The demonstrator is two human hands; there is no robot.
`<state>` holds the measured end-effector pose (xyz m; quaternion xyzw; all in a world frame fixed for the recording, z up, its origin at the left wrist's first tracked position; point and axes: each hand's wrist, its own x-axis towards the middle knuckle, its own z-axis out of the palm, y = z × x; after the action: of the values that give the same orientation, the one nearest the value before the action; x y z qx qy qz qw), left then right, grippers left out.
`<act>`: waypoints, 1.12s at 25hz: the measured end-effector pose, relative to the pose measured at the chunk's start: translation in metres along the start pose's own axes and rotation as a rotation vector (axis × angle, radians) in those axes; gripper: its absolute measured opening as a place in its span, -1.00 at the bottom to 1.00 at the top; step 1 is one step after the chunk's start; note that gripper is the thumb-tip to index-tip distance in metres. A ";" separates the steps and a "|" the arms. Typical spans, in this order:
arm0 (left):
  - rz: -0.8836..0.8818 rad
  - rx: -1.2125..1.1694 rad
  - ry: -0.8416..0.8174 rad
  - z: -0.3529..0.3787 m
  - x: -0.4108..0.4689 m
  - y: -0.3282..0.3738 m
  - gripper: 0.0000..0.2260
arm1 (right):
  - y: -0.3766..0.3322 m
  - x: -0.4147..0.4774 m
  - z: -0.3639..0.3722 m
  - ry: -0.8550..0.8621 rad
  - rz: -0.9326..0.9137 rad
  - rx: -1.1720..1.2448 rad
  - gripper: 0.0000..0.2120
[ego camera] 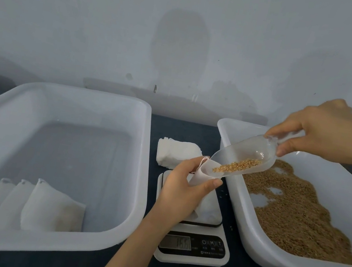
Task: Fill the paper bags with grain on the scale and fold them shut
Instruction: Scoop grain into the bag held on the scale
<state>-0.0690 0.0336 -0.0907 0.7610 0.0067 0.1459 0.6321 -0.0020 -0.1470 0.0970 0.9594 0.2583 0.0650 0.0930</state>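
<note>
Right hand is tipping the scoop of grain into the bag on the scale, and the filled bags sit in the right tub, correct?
No. The head view shows the filled bags in the left tub; the right tub holds loose grain. The right hand does tip the scoop into the bag on the scale.

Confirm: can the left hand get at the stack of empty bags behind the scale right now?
Probably not yet. The left hand grips the bag on the scale while the scoop tips grain into it. The stack lies just behind with nothing between, but the hand must let go first.
</note>
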 end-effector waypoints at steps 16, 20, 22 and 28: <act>0.030 0.005 0.042 0.001 0.001 -0.007 -0.65 | -0.026 -0.011 -0.014 0.450 -0.376 -0.593 -0.76; 0.014 0.014 0.044 -0.001 0.001 -0.007 -0.59 | 0.017 -0.010 0.008 0.595 -0.162 -0.381 -0.68; 0.003 0.014 0.045 -0.001 0.002 -0.006 -0.63 | 0.037 -0.010 0.037 0.428 0.091 -0.094 -0.58; -0.006 0.044 0.051 -0.001 0.000 -0.004 -0.68 | 0.045 -0.018 0.148 -0.003 0.437 0.350 -0.70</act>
<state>-0.0682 0.0358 -0.0946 0.7706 0.0282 0.1634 0.6154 0.0304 -0.2160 -0.0393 0.9939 0.0526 0.0366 -0.0902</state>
